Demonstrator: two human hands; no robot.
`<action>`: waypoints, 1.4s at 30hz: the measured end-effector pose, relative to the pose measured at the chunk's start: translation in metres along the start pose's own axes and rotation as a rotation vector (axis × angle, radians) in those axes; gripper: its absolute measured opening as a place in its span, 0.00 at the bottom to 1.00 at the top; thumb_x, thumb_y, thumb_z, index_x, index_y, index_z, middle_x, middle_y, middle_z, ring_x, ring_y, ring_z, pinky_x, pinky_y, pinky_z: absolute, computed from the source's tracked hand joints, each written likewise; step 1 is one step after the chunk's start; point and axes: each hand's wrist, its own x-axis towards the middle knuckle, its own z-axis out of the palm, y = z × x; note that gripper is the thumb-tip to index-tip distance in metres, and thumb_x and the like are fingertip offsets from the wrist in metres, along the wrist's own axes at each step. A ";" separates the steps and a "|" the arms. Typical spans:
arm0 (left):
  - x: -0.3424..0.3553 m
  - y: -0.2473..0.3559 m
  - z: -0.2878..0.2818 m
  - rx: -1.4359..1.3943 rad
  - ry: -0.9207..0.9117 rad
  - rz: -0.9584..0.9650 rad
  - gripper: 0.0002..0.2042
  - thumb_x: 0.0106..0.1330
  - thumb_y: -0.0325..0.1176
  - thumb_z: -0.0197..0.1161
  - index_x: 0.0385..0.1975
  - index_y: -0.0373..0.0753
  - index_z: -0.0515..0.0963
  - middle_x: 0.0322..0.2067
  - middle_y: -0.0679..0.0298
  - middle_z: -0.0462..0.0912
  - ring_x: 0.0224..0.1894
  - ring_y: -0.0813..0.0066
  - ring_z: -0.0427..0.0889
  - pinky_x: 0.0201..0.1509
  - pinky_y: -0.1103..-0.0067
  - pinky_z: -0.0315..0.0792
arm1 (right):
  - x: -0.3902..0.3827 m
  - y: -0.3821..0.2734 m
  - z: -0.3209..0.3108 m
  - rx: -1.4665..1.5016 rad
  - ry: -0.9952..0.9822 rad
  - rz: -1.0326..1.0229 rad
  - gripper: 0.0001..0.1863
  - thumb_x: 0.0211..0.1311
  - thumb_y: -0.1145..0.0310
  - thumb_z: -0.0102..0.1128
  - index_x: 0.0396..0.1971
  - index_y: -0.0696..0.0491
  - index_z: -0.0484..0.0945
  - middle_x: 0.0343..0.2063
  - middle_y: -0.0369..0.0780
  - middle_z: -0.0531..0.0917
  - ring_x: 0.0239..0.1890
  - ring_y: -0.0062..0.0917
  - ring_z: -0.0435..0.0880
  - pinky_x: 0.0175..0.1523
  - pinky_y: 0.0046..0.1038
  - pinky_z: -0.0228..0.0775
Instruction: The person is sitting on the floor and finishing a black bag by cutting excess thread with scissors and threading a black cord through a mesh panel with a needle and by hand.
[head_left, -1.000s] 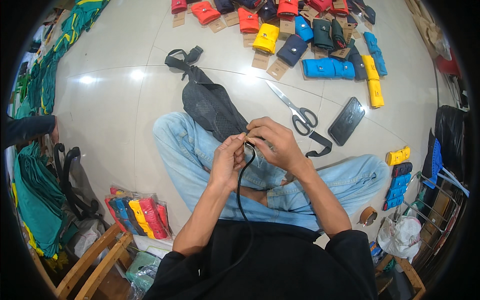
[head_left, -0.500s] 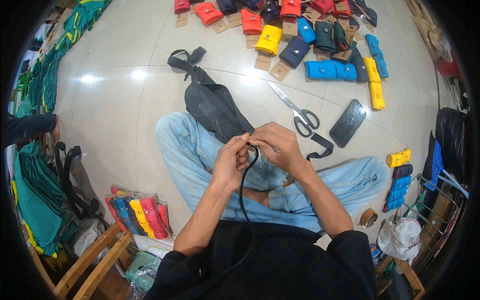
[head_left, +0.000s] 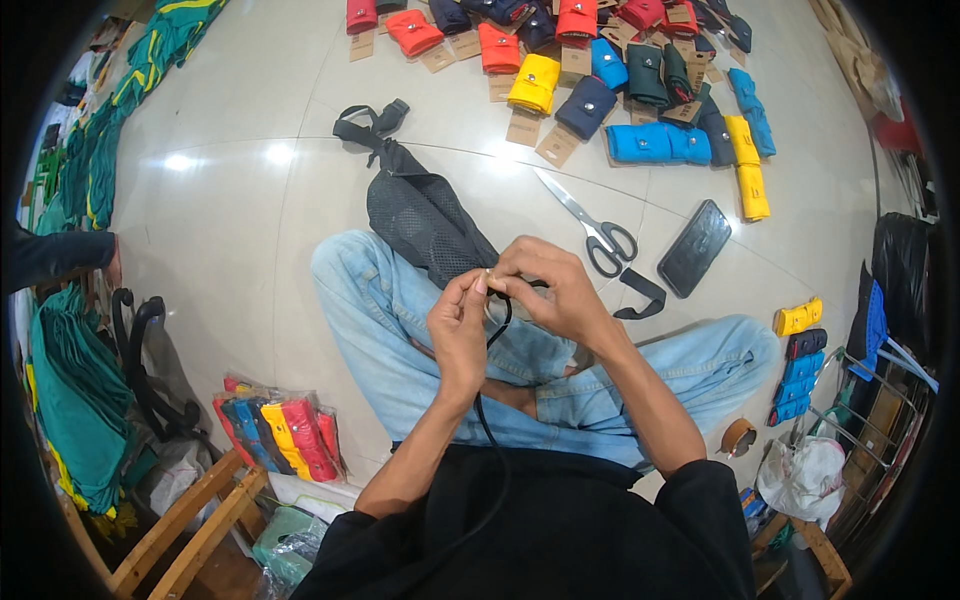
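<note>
Left hand (head_left: 460,325) and right hand (head_left: 555,292) pinch at the black cord (head_left: 484,418)

On my feed, both sets of fingertips press together at the cord's upper end; the exact bit between them is too small for me to tell. From there the cord drops over the jeans (head_left: 370,315) onto the black shirt (head_left: 570,510). I see the mesh bag (head_left: 425,220) stretched across the floor (head_left: 225,250), its near end reaching the hands. The scissors (head_left: 592,226) lie to its right, with the phone (head_left: 695,249) farther right.
</note>
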 end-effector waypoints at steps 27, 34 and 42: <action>0.000 0.034 -0.027 -0.277 -0.034 -0.372 0.10 0.78 0.37 0.54 0.37 0.38 0.75 0.16 0.76 0.62 0.15 0.89 0.56 0.19 0.86 0.51 | -0.029 0.022 0.000 0.533 0.174 0.524 0.06 0.69 0.71 0.63 0.34 0.58 0.81 0.35 0.35 0.82 0.38 0.17 0.78 0.47 0.22 0.71; 0.006 0.012 -0.034 0.412 -0.138 0.323 0.08 0.77 0.35 0.55 0.40 0.37 0.77 0.21 0.72 0.72 0.16 0.88 0.61 0.21 0.87 0.53 | -0.027 0.003 -0.008 0.110 0.027 0.349 0.06 0.64 0.73 0.65 0.31 0.60 0.81 0.33 0.37 0.83 0.38 0.21 0.80 0.47 0.25 0.70; 0.005 0.034 -0.034 -0.456 -0.083 -0.508 0.09 0.77 0.36 0.56 0.37 0.38 0.74 0.18 0.75 0.64 0.17 0.89 0.58 0.17 0.85 0.49 | -0.023 0.000 -0.007 0.147 0.084 0.304 0.05 0.63 0.74 0.64 0.32 0.61 0.82 0.32 0.38 0.83 0.36 0.22 0.81 0.45 0.25 0.71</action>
